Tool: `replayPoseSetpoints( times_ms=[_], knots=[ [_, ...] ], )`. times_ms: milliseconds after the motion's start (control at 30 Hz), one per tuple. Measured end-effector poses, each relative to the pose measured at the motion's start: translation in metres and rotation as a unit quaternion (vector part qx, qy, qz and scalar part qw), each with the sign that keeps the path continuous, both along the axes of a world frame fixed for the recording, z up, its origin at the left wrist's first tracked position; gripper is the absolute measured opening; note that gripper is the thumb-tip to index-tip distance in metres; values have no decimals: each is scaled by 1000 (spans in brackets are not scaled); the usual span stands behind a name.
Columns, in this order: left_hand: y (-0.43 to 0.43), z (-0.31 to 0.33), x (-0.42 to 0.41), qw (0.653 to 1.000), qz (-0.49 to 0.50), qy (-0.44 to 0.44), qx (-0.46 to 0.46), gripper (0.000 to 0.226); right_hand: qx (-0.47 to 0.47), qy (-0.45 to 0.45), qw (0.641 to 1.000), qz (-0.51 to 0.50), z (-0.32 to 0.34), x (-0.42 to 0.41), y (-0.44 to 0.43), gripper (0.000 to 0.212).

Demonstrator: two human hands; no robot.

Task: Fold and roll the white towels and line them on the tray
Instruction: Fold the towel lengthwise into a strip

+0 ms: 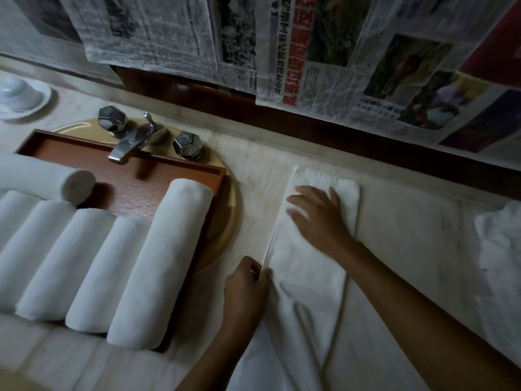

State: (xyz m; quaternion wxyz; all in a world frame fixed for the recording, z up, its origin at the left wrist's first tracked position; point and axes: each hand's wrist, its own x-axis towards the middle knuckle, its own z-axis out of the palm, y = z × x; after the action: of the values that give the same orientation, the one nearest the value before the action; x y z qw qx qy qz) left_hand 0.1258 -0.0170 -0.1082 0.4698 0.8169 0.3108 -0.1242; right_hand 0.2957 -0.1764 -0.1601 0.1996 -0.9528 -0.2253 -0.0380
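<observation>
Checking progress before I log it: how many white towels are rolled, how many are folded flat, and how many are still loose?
Rolled towels: 6, five in a row and one crosswise, on the tray
Folded flat towel: 1
Loose heap at the right edge: 1, number of towels in it unclear
Total: 7 towels plus the heap

The crumpled white towel (pixel 500 249) is cut off by the right edge. The folded white towel (pixel 310 266) runs past the bottom edge at its near end.
</observation>
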Motion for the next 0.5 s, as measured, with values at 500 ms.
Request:
replayPoseSetpoints(
  times_ms=[500],
  knots=[
    [5, 4, -58, 996, 69, 43, -34, 27, -124, 14, 992, 19, -15, -9, -9, 52]
  ],
)
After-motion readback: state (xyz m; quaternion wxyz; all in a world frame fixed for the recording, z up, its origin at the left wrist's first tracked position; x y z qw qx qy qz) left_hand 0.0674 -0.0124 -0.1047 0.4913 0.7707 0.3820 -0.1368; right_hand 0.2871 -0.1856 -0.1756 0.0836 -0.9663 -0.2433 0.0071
